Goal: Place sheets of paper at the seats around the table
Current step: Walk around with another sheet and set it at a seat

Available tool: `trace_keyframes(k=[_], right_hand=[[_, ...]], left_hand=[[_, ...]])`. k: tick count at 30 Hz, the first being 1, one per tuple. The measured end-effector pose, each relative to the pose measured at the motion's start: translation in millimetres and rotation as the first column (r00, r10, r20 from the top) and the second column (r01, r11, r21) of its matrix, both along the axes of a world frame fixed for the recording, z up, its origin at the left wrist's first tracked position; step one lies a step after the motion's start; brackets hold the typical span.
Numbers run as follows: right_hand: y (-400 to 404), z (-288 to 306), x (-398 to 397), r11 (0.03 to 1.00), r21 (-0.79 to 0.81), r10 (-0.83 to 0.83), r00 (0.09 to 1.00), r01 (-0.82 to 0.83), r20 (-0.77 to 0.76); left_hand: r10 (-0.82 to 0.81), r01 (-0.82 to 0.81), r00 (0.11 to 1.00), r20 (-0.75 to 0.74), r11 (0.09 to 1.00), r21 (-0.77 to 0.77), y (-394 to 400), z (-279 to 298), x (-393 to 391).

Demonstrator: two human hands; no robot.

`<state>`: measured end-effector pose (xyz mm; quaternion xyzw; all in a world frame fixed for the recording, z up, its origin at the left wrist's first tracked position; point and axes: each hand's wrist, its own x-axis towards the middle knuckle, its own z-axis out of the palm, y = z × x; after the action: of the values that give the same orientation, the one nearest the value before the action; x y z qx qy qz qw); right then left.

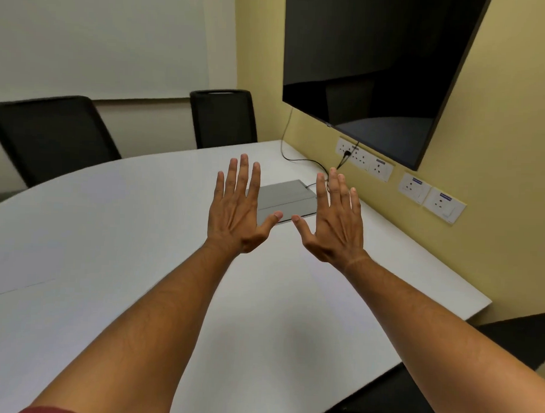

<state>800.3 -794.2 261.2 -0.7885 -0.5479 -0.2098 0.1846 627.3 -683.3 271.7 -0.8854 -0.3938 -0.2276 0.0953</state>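
- Left hand [237, 208]: I hold it out at arm's length over the table, back to the camera, fingers straight and spread, thumb out toward 3 o'clock; it carries nothing
- Right hand [334, 221]: same attitude just beside the left, fingers spread, thumb toward 9 o'clock, the two thumb tips near but apart; it carries nothing
- Sheets of paper: none in view; neither hand has any and I see none lying on the white table [109, 231]; where the stack sits I cannot tell
- Grey flap panel [288, 197]: set in the tabletop at 12 o'clock behind my hands, a black cable [300, 160] running from it toward the wall sockets [364, 158] at 1 o'clock; I judge it a cable box, not paper
- Seats: two black chairs, one at 10 o'clock [48, 130], one at 12 o'clock [223, 118]; a dark seat edge [514, 335] at 4 o'clock
- Step in hand, by my judgement: nothing laid yet, so first find and lift the stack
- To do it well: pinch one sheet at a time; lay it flat, square to the table edge before each chair; keep clear of the panel and cable
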Motion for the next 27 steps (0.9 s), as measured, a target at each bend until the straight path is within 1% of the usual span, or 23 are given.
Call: trace_keyframes(k=[5, 12, 16, 21, 27], right_hand=[[-19, 19, -39, 0.989, 0.044, 0.142, 0.990, -0.142, -0.001], [-63, 37, -104, 0.943, 0.073, 0.322, 0.946, -0.324, 0.033], [-83, 45, -152, 0.891, 0.104, 0.439, 0.897, -0.442, 0.052], [-103, 59, -220, 0.818, 0.134, 0.556, 0.828, -0.560, 0.067], [-127, 80, -319, 0.699, 0.162, 0.694, 0.715, -0.697, 0.083]], left_hand=[[0.136, -0.137, 0.991, 0.016, 0.989, 0.058, -42, 22, -48], [0.331, -0.331, 0.943, 0.020, 0.937, 0.113, -125, 46, -128], [0.431, -0.430, 0.902, 0.022, 0.893, 0.136, -172, 57, -179], [0.558, -0.552, 0.830, 0.021, 0.815, 0.174, -223, 73, -249], [0.668, -0.666, 0.741, 0.067, 0.719, 0.196, -278, 85, -343]])
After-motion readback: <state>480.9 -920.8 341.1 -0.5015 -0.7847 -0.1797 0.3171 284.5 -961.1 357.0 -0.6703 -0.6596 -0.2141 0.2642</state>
